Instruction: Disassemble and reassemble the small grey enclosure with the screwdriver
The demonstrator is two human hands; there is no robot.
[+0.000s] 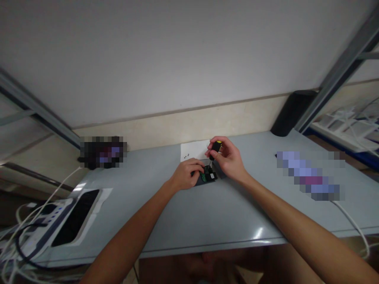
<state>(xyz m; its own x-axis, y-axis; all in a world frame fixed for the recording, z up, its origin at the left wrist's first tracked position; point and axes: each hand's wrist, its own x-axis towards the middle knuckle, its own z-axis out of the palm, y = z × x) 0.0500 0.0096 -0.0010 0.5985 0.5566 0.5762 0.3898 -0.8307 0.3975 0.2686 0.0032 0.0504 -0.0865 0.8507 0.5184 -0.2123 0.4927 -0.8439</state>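
My right hand [231,161] is closed around a screwdriver [217,147] with a black handle and a yellow end. The screwdriver points down at an opened electronic device [211,176] with a green circuit board and black parts. Its tip is too small to make out clearly. My left hand [185,174] grips the device from the left, with its fingertips at the board. Behind the hands lies a white sheet of paper [192,149], partly covered by my right hand. Several tiny dark pieces, which look like screws, [186,156] lie on the paper.
A phone [77,217] lies at the left beside a white power strip [49,225] and tangled cables. A black cylinder [291,114] stands at the back right. Blurred-out objects sit at both sides of the grey table [166,221], a white cable [352,221] trailing from the right one.
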